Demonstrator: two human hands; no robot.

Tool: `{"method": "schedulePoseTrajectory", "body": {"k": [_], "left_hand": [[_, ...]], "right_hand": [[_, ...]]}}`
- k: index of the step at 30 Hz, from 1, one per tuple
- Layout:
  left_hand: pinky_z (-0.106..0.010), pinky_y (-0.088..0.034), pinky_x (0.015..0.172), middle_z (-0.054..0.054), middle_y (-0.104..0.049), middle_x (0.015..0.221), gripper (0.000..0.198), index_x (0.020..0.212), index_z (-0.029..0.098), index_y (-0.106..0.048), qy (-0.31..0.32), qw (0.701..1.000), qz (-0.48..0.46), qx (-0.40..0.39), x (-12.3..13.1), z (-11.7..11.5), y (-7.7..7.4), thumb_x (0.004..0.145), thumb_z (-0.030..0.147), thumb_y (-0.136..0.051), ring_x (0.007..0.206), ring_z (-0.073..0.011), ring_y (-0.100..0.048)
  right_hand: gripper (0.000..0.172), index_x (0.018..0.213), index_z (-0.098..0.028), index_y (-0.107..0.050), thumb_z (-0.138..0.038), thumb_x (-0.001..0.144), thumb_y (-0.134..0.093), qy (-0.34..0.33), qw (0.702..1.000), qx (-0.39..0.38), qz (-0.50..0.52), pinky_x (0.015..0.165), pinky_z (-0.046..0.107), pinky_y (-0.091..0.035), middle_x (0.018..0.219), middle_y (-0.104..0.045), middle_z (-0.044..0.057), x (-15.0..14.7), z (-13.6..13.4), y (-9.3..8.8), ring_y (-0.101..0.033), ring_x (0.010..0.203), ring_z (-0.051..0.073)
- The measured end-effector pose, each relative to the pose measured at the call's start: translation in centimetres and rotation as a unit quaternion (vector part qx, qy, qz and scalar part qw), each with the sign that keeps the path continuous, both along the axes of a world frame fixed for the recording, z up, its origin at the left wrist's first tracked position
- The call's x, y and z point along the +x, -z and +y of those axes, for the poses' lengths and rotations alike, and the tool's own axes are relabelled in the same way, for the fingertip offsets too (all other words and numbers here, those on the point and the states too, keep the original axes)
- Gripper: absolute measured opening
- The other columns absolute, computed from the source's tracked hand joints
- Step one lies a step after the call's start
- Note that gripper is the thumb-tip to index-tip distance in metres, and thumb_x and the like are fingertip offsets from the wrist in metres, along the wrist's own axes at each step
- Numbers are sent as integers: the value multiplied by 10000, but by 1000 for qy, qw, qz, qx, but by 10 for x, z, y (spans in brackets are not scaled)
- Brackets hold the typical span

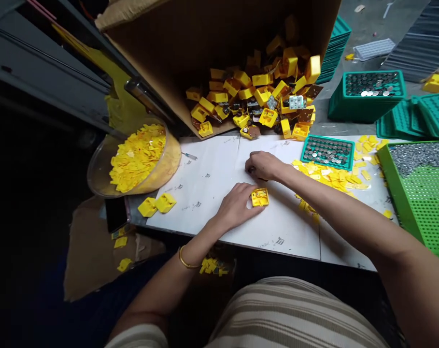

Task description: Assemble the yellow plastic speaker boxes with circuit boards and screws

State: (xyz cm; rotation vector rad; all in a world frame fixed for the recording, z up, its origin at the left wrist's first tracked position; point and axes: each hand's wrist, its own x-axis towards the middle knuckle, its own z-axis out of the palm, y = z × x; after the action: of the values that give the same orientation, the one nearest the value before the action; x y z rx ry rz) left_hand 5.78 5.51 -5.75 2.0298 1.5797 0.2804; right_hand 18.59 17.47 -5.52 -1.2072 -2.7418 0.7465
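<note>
My left hand point(239, 205) grips a small yellow plastic housing point(260, 197) between thumb and fingers, low over the white tabletop. The housing's hollow side faces up and shows some small parts inside. Just beyond it, my right hand point(263, 166) is closed with the fingers curled down toward the table. What those fingers hold, if anything, is hidden. Right of that hand, a green tray point(328, 152) carries rows of round metal discs. Loose yellow plastic pieces point(331, 178) lie spread below and beside the tray.
A tipped cardboard box point(161, 58) full of yellow housings with wires and circuit boards stands at the back. On the left are a clear tub point(174, 152) of yellow pieces, two yellow housings point(157, 205) and a phone point(118, 215). A green perforated basket point(403, 203) sits right.
</note>
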Motion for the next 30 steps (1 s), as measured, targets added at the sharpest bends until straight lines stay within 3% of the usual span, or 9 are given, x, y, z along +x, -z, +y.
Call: {"method": "schedulePoseTrajectory", "body": {"k": [3, 5, 7, 10, 13, 16, 20, 24, 30], "left_hand": [[-329, -474, 704, -59, -661, 947, 421, 1043, 204, -641, -23, 988, -90, -121, 6, 9, -9, 702, 446, -685, 774, -200, -587], [-275, -438, 557, -37, -639, 807, 393, 975, 182, -652, -45, 942, -198, -266, 11, 13, -13, 715, 476, -657, 618, -146, -545], [-245, -419, 487, -29, -610, 738, 386, 912, 155, -647, -65, 849, -322, -415, 18, 13, -14, 733, 496, -624, 555, -120, -529], [-246, -494, 535, -75, -652, 853, 395, 947, 136, -635, -87, 684, -470, -550, 32, 6, -9, 736, 470, -621, 666, -156, -632], [-214, -520, 558, -87, -664, 1012, 468, 1133, 180, -586, -101, 603, -541, -577, 47, -11, -2, 691, 286, -697, 756, -171, -680], [-176, -513, 532, -54, -662, 1001, 616, 1223, 234, -533, -118, 602, -536, -580, 60, -27, 0, 648, 137, -731, 696, -132, -677], [-195, -530, 538, -75, -649, 1104, 623, 1231, 222, -543, -117, 623, -482, -605, 70, -39, -3, 647, 133, -739, 727, -150, -691], [-194, -508, 493, -101, -679, 1036, 678, 1266, 188, -523, -130, 676, -411, -598, 75, -41, -7, 631, 144, -758, 699, -157, -687], [-189, -465, 425, -106, -689, 986, 605, 1148, 171, -586, -127, 723, -363, -574, 76, -40, -9, 579, 149, -790, 645, -148, -652]], "right_hand": [[238, 941, -158, -695, -91, 735, -596, 36, 999, 10, 9, 644, 281, -409, 1010, -665, 109, 17, 0, -5, -627, 852, 235], [248, 1012, -165, -656, -140, 773, -595, 66, 997, 13, 50, 646, 269, -413, 919, -671, 66, 35, -9, -14, -615, 814, 199], [215, 1011, -181, -637, -181, 799, -603, 105, 982, -8, 157, 644, 251, -424, 790, -653, 6, 59, -28, -25, -597, 729, 148], [92, 849, -179, -644, -246, 786, -647, 200, 906, -130, 349, 588, 239, -467, 731, -628, -11, 97, -73, -35, -587, 623, 114], [158, 835, -195, -666, -321, 747, -702, 327, 824, -212, 411, 571, 256, -528, 802, -660, 10, 129, -126, -30, -621, 608, 124], [204, 881, -218, -678, -381, 760, -696, 388, 824, -226, 346, 544, 280, -538, 745, -667, 15, 147, -171, -12, -624, 579, 148], [177, 944, -217, -693, -344, 835, -636, 367, 910, -94, 170, 634, 324, -533, 841, -652, 63, 153, -205, 9, -631, 713, 189], [222, 1042, -178, -689, -288, 882, -580, 311, 943, -7, 119, 703, 323, -535, 938, -605, 101, 157, -213, 16, -624, 831, 199], [232, 1097, -207, -656, -247, 908, -528, 259, 959, -24, 115, 728, 314, -541, 971, -641, 77, 170, -214, 13, -635, 843, 187]]}}
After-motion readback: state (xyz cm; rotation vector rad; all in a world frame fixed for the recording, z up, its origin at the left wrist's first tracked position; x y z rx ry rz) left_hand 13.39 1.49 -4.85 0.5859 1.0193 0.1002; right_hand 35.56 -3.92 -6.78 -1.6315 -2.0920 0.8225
